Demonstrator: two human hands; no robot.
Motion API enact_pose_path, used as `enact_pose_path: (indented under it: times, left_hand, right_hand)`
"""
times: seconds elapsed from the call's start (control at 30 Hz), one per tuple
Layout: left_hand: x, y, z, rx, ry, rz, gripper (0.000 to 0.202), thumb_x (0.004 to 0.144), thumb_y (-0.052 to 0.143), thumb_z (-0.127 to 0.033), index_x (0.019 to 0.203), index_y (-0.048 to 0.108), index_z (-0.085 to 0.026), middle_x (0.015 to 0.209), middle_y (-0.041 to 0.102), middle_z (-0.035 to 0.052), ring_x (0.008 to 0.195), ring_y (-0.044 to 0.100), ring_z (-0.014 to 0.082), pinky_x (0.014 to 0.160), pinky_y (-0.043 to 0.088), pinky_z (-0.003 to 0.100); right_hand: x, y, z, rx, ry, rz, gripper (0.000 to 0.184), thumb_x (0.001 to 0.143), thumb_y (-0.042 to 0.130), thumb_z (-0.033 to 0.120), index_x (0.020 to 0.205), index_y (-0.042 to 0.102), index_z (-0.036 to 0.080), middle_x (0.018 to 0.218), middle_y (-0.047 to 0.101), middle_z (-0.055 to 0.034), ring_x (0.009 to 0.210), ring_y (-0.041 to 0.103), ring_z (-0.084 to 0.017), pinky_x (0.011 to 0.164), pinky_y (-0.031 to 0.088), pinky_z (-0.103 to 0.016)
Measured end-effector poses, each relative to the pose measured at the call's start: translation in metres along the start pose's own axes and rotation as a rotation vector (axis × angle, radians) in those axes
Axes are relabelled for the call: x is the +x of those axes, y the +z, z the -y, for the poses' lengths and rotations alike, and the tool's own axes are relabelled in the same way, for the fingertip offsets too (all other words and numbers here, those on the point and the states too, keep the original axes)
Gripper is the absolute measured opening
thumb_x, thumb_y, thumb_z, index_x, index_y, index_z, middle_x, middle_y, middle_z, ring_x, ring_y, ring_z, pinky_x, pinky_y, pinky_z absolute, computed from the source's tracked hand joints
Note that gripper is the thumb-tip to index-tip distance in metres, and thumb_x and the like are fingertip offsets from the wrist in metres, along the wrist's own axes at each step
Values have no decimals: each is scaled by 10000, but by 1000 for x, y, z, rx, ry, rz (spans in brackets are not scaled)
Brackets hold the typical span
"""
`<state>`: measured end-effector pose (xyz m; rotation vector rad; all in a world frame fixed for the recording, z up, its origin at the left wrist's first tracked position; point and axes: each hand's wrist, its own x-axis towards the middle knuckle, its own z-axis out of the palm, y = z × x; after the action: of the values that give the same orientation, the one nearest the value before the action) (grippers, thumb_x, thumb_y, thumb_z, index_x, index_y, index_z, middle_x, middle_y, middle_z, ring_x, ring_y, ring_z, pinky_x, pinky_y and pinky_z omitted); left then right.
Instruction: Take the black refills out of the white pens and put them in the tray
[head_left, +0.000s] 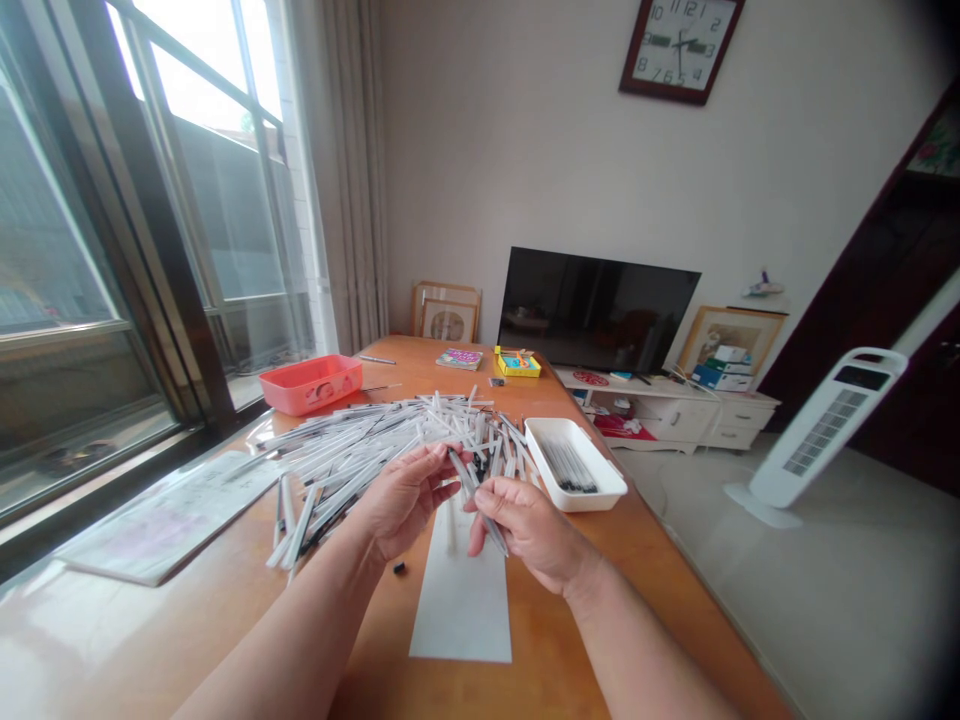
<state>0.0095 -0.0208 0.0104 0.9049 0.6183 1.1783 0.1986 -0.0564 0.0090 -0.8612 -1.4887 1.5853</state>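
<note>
A slim grey pen (492,533) slants between my two hands above the table. My left hand (409,500) pinches its upper end with thumb and forefinger, the other fingers loosely curled. Lower down, the fingers of my right hand (536,525) are closed around the barrel. Beneath them lies a white sheet of paper (461,620), with a pale tube (451,528) on it. A small black piece (399,568) rests left of the paper. Behind my hands spreads a big heap of clear and white pen barrels (375,440), some with black parts.
To the right stands a white tray (611,492) holding a row of pens. A red plastic basket (311,385) sits at the back left, beyond a flat pad (165,520). A yellow box (517,366) and a booklet (459,358) lie at the far end.
</note>
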Motion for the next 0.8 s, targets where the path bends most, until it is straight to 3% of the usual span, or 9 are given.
enact_pose_path:
  times: [0.23, 0.4, 0.47, 0.63, 0.8]
  left_hand:
    - [4, -1, 5, 22, 13, -131, 166, 798, 776, -291, 885, 712, -165, 988, 729, 60, 830, 650, 121, 769, 497, 232]
    - [3, 0, 5, 25, -3, -103, 165, 787, 785, -284, 881, 716, -168, 1021, 740, 60, 853, 665, 129, 797, 499, 244]
    - [1, 2, 4, 19, 1, -82, 160, 785, 786, -279, 880, 721, -168, 1026, 744, 67, 887, 673, 144, 828, 497, 254]
    - [-3, 5, -1, -4, 3, 36, 137, 834, 735, -279, 926, 732, -178, 1098, 735, 79, 961, 669, 170, 901, 483, 289]
    - [-3, 4, 0, 38, 5, 26, 210, 848, 715, -338, 974, 743, -172, 1080, 740, 98, 987, 669, 206, 915, 481, 321]
  right_hand:
    - [0, 1, -1, -83, -7, -61, 319, 895, 640, 482, 977, 600, 176, 696, 722, -33, 505, 356, -89, 512, 233, -245]
    - [2, -1, -3, -105, -50, -157, 308, 835, 719, 463, 816, 630, 169, 691, 649, 0, 599, 462, -100, 590, 329, -240]
    - [2, -2, -1, -94, -36, -132, 315, 854, 689, 468, 800, 651, 160, 674, 633, 0, 543, 413, -85, 540, 291, -238]
    - [-2, -4, 3, 56, 39, 19, 370, 898, 624, 471, 978, 706, 119, 661, 639, -18, 427, 247, -50, 448, 115, -256]
    - [-2, -3, 4, 80, 15, 12, 383, 910, 609, 466, 991, 716, 107, 661, 647, -29, 428, 262, -47, 446, 123, -257]
